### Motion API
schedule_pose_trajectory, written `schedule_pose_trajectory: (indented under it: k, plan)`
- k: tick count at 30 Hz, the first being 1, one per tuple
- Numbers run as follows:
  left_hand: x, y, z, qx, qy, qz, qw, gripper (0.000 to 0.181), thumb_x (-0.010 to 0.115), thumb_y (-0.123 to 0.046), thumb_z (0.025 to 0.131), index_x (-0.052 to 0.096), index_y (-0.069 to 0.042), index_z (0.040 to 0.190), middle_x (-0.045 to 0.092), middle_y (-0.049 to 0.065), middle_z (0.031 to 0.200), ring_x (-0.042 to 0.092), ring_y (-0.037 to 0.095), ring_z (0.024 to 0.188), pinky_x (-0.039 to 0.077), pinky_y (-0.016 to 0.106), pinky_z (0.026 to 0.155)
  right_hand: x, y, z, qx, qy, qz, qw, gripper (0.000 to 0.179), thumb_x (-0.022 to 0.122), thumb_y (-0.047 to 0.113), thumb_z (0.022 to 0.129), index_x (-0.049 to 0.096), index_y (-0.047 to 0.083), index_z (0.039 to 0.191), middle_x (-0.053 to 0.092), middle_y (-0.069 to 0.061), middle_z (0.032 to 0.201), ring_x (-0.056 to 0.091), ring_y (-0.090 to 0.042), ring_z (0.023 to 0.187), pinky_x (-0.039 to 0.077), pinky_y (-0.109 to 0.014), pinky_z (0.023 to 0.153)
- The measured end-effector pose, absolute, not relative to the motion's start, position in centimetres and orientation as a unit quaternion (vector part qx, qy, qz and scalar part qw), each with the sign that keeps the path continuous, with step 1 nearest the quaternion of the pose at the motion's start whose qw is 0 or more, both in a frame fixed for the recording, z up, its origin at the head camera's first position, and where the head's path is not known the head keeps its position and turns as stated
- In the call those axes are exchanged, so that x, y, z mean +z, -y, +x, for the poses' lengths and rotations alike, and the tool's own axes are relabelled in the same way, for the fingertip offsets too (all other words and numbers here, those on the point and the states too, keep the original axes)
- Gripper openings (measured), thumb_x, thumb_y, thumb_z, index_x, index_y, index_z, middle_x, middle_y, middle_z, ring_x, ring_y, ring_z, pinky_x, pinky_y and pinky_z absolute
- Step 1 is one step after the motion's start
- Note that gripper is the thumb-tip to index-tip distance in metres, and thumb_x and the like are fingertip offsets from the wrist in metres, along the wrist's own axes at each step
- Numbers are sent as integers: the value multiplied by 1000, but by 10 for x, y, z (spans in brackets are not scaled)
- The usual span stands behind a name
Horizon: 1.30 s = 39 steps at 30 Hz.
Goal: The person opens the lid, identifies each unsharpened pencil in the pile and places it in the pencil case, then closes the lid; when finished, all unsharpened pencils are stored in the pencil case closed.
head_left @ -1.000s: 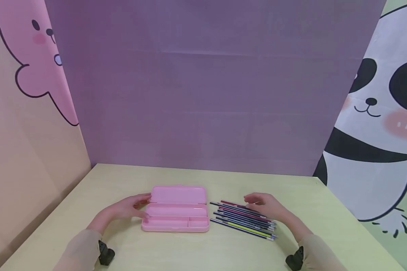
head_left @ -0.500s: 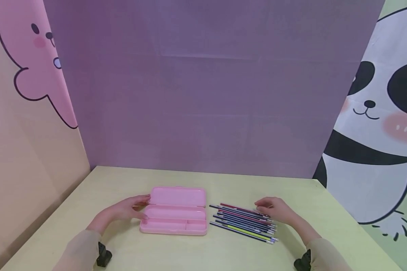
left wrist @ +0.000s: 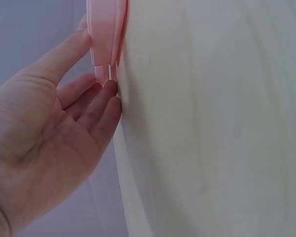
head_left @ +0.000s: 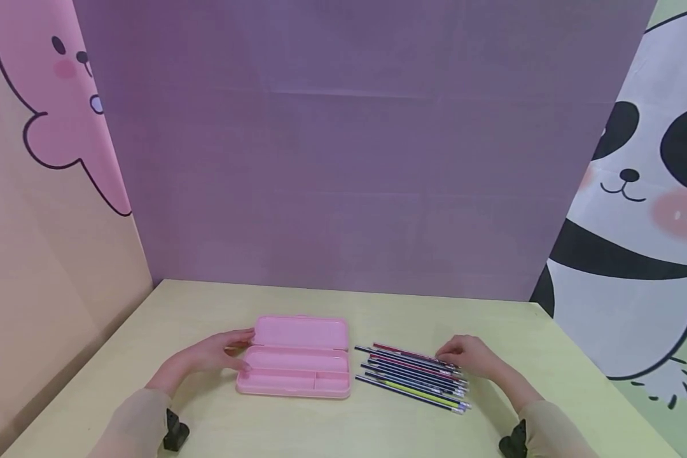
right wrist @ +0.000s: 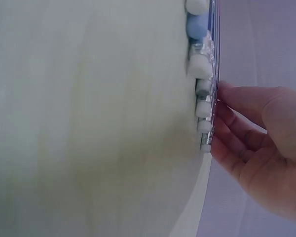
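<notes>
1. Slim dark, red and yellow-green pencils (head_left: 413, 376) are laid side by side on the pale bench (head_left: 298, 432), right of the open pink plastic hinged case (head_left: 296, 360).
2. Right grip (head_left: 471, 356): fingers bent at the far pencils' right ends; clamping cannot be told.
3. Left grip (head_left: 213, 355): thumb and fingers held apart, case's left edge touched.
4. Pencils judged light, stiff, prone to roll; mid-shaft hold preferred.

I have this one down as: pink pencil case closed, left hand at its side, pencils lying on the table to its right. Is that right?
Not closed: the head view shows the pink pencil case lying open. The left hand and pencils are as you say.
</notes>
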<state>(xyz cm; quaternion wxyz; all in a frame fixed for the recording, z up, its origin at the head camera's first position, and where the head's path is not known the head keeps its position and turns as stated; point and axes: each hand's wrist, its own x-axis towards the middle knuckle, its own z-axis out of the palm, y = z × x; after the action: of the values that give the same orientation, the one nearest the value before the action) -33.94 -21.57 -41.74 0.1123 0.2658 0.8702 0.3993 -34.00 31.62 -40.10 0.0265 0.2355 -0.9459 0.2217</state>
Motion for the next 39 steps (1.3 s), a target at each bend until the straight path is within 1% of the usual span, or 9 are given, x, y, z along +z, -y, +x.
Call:
schedule_pose_trajectory:
  k: [5,11,16,20,24,28,34,39]
  plan:
    - [-412,214,-335,385,-877,271,99,79,71,-24,83,30,9,142,39,28,142,43,44,126,35,55,106,-402,-316,-344,199,946,252,40,9,67,8,83,74,3,85,64,-1,77,53,-5,69,46,-22,60]
    - [-413,214,-332,388,-874,273,104,79,72,-21,83,30,12,140,38,30,141,42,46,126,35,55,106,-400,-314,-340,194,949,246,36,9,69,10,82,74,3,83,61,1,74,50,-3,65,44,-21,56]
    - [-414,215,-333,385,-878,266,105,79,72,-22,82,30,10,141,40,28,141,43,44,126,35,54,106,-399,-315,-340,194,949,247,38,7,71,10,80,73,3,81,62,0,74,52,-5,66,46,-22,57]
    - [-415,214,-334,385,-878,265,103,80,72,-23,83,29,9,142,39,27,142,43,44,126,34,55,106,-400,-316,-341,192,951,238,37,4,71,8,80,70,4,79,62,0,74,55,-8,68,49,-23,60]
    - [-415,213,-336,386,-879,261,104,81,73,-24,82,29,8,142,39,27,142,43,44,126,34,55,107,-401,-317,-341,195,954,226,25,5,70,9,81,66,7,78,61,3,74,53,-7,69,49,-24,62]
    - [-416,214,-339,389,-878,256,108,81,73,-25,81,30,8,142,39,26,143,42,43,127,34,54,107,-402,-318,-341,201,954,223,25,7,69,10,82,63,8,79,60,4,74,51,-8,69,47,-24,62]
    - [-417,214,-340,393,-876,256,110,82,74,-24,81,30,7,142,40,25,142,43,43,126,35,54,107,-401,-316,-342,197,953,224,45,5,66,8,85,63,8,81,60,4,75,50,-6,69,47,-22,61]
    - [-417,214,-339,392,-877,256,108,82,74,-24,80,30,8,142,40,26,141,43,43,126,35,54,107,-397,-315,-343,198,950,232,66,5,66,9,85,63,10,82,60,6,76,50,-5,69,48,-21,62]
